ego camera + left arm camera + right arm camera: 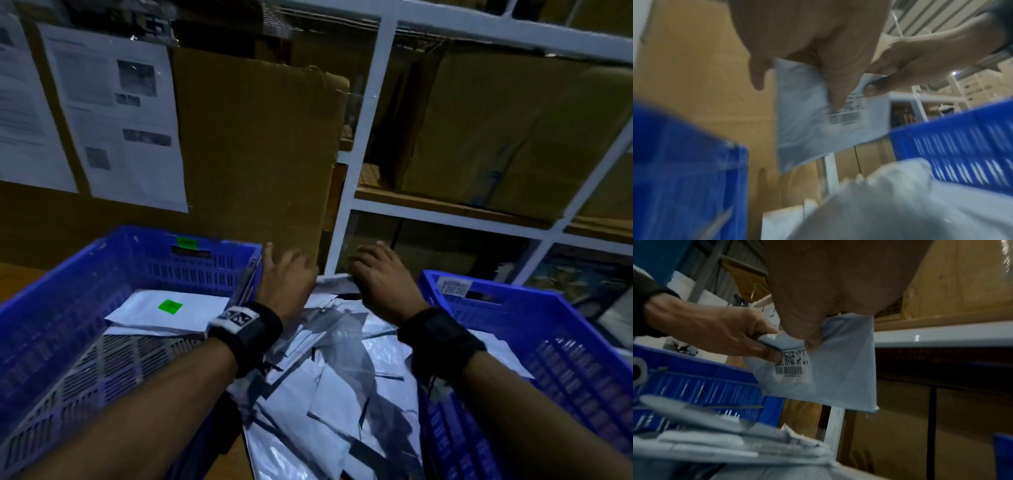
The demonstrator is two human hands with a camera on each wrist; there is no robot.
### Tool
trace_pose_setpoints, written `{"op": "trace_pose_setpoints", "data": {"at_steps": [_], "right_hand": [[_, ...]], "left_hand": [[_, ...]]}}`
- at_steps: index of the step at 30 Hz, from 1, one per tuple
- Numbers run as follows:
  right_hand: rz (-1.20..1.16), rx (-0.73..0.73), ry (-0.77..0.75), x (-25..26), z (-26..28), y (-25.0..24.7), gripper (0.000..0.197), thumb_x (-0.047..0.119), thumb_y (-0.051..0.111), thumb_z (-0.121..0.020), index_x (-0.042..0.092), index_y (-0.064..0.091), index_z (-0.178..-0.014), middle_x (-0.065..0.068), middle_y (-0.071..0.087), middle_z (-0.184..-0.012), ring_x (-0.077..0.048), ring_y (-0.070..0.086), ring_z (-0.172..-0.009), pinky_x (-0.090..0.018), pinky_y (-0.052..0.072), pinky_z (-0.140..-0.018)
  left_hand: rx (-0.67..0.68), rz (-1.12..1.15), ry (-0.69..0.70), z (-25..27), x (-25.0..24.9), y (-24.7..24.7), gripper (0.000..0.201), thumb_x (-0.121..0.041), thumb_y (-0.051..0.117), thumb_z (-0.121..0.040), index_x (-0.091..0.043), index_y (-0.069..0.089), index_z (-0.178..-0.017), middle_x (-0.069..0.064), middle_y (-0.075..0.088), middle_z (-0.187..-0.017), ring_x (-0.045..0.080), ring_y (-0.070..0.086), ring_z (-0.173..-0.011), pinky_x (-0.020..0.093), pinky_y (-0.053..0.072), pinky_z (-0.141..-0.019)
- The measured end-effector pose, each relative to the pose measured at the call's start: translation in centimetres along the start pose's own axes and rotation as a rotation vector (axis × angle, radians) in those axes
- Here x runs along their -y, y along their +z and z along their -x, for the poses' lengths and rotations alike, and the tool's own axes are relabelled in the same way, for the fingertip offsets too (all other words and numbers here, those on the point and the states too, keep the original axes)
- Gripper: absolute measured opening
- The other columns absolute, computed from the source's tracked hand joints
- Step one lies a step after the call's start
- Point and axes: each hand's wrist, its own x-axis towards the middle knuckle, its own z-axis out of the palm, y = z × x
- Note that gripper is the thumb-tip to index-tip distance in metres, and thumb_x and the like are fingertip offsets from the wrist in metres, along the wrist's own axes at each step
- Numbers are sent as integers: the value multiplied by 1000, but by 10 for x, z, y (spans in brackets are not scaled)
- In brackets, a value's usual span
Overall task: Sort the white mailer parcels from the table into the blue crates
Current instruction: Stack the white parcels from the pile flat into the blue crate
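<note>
Between the two blue crates, above the heap of white mailer parcels (329,387) on the table, both hands hold one mailer (838,369) up by its top edge. The left crate (68,291) already has a few parcels lying flat inside, one with a green sticker (170,306); the right crate (548,325) also holds some, though how many is cut off by the forearm. The left hand (286,277) pinches the mailer's upper left corner between thumb and fingers, and the right hand (383,274) grasps the top edge beside it, thumb pressed on the face.

To do this step well, I judge that the printed label (792,363) should be kept turned toward the eyes and pulled flat, since the corner under the left fingers is crumpled and partly covers the codes. Once read, one hand should let go so the other can drop it flat into the right crate.

In the head view the mailer is almost wholly hidden behind the hands. The label text is too blurred to read, and so is the sorting rule.
</note>
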Motion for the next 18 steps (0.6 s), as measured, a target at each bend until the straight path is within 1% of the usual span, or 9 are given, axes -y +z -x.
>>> {"op": "trace_pose_setpoints", "data": {"at_steps": [2,3,5,8,9,11,14,16,18], "right_hand": [[9,22,28,-10,2,-20,40,31,64,-88,16,61,-125,-7,56,-138,-28,38,-138,-48,15,-120],[12,31,40,-15,3,-28,42,32,64,-88,17,59,-127,-7,55,-138,-27,37,-139,-46,15,-120],[-5,44,66,-26,6,-44,42,29,66,-86,15,60,-125,-7,57,-134,-28,40,-135,-44,22,-116],[-34,4,88,-38,17,-59,25,21,64,-84,11,67,-107,-12,66,-112,-34,55,-112,-41,39,-96],[-45,-8,106,-40,23,-63,21,20,62,-86,10,67,-103,-13,67,-106,-35,57,-105,-41,41,-90],[-69,8,149,-43,33,-71,20,22,56,-91,9,67,-101,-13,67,-103,-35,57,-101,-40,43,-84],[-47,21,138,-47,56,-82,28,27,49,-92,10,68,-101,-12,68,-102,-34,59,-99,-40,44,-81],[-49,12,133,-51,67,-87,35,31,44,-88,10,69,-100,-12,69,-98,-35,60,-95,-41,47,-81],[-69,-5,142,-56,80,-94,34,31,45,-87,10,69,-100,-11,69,-99,-35,59,-97,-42,47,-83]], "left_hand": [[-73,30,49,-5,3,-12,32,-27,66,-92,-27,61,-124,0,47,-148,23,29,-145,65,10,-117],[-114,54,82,-9,5,-17,30,-25,66,-92,-27,62,-122,-1,47,-148,22,29,-145,65,11,-117],[-189,132,145,-16,6,-26,27,-25,67,-91,-24,64,-118,0,47,-149,23,30,-145,65,14,-117],[-337,223,175,-22,1,-35,31,-33,59,-95,-20,63,-123,3,48,-149,24,34,-143,58,22,-116],[-382,249,163,-18,-4,-37,36,-37,56,-96,-18,62,-126,4,47,-149,25,35,-142,56,25,-116],[-449,295,138,-14,-11,-42,44,-41,51,-96,-15,58,-131,7,45,-151,27,35,-142,54,29,-115],[-496,302,144,-1,-29,-51,49,-40,50,-95,-12,55,-134,11,39,-154,30,30,-144,55,31,-112],[-492,246,146,8,-39,-54,52,-38,56,-93,-11,52,-138,13,33,-157,32,26,-146,57,31,-113],[-477,180,144,18,-51,-60,56,-34,65,-91,-11,49,-140,13,30,-159,33,24,-147,60,32,-111]]}}
